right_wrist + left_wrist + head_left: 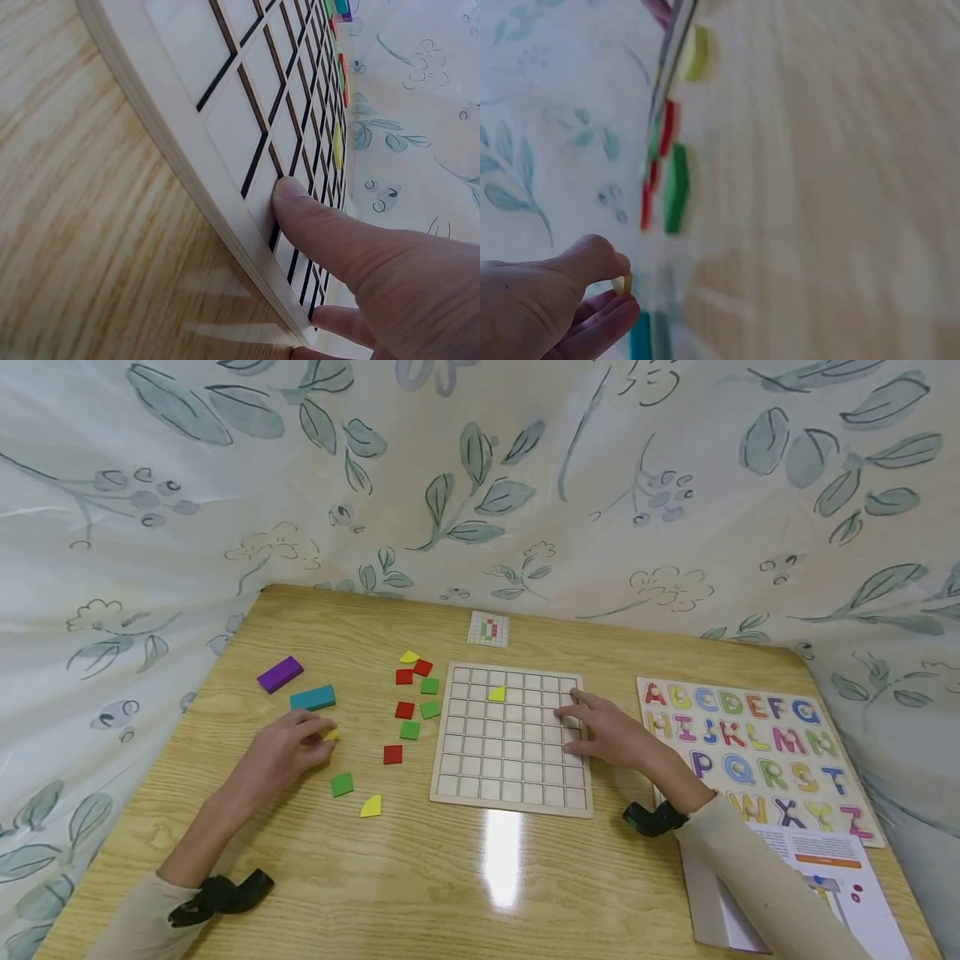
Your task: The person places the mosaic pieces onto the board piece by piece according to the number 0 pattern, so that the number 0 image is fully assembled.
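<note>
My left hand [288, 748] pinches a small yellow tile [331, 735] between thumb and fingers, near the blue block [312, 697]. In the left wrist view the yellow tile [627, 283] shows edge-on at the fingertips, held above the table. My right hand [611, 729] rests its fingers on the right side of a wooden grid board [512, 802]; in the right wrist view the thumb [292, 193] touches the board near its edge. One yellow tile [497, 694] with a rounded side lies in a cell in the board's upper part.
Between hand and board lie several loose tiles: red [393, 754], green [342, 785] and yellow [371, 806]. A purple block [281, 674] is at the far left. Behind the board lies a pattern card [488, 629]. On the right are an alphabet puzzle [750, 760] and a printed box [862, 893].
</note>
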The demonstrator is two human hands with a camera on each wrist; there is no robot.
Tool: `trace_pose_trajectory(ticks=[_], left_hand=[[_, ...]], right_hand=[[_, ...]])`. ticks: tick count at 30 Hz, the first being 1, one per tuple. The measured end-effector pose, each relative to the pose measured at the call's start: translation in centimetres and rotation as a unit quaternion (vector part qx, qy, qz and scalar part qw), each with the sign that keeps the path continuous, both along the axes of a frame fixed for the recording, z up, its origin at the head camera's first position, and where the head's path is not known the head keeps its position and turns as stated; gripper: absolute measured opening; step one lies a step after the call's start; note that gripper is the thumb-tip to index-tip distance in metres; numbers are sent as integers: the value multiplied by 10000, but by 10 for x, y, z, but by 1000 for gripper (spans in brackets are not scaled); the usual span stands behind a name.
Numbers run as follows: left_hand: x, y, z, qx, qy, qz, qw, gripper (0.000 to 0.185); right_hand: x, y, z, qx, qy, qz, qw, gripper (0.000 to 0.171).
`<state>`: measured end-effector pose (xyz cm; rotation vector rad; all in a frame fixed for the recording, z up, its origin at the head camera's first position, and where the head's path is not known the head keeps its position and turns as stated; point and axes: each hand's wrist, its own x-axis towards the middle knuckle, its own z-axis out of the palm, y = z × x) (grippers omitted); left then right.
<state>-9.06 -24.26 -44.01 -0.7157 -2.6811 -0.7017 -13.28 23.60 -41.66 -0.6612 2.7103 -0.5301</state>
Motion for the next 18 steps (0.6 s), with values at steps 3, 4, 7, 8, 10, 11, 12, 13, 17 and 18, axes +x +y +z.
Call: trace_pose_trajectory(ticks=[3,4,7,8,10,11,12,13,17,18], left_hand=[[-2,16,6,92,-19,-255,9996,22],[-4,25,8,94,3,-379,9992,22],[-13,59,15,-8,47,-855,9963,24],[-17,72,17,-41,34,-1033,9946,24],[-27,98,22,-183,-104,-1352,9906,24],[-32,111,25,-288,-206,-1504,9880,24],[-38,123,27,-385,-318,-1632,9853,24],[-43,136,28,-486,-425,-1736,9827,25],[-68,183,31,-971,-732,-2020,9718,23],[-75,193,30,-1078,-751,-2060,9697,23]], right_hand=[[0,-1,0,-26,-2,19,10000,54],[0,0,0,-28,1,16,10000,54],[0,2,0,-33,23,33,10000,54],[0,2,1,-48,25,36,10000,54],[0,3,1,-59,49,51,10000,54],[0,3,0,-64,58,56,9999,54],[0,4,0,-65,74,56,9999,53],[0,4,-1,-73,86,59,9999,53],[0,4,-4,-112,110,118,9998,53],[0,5,-4,-118,122,125,9998,53]])
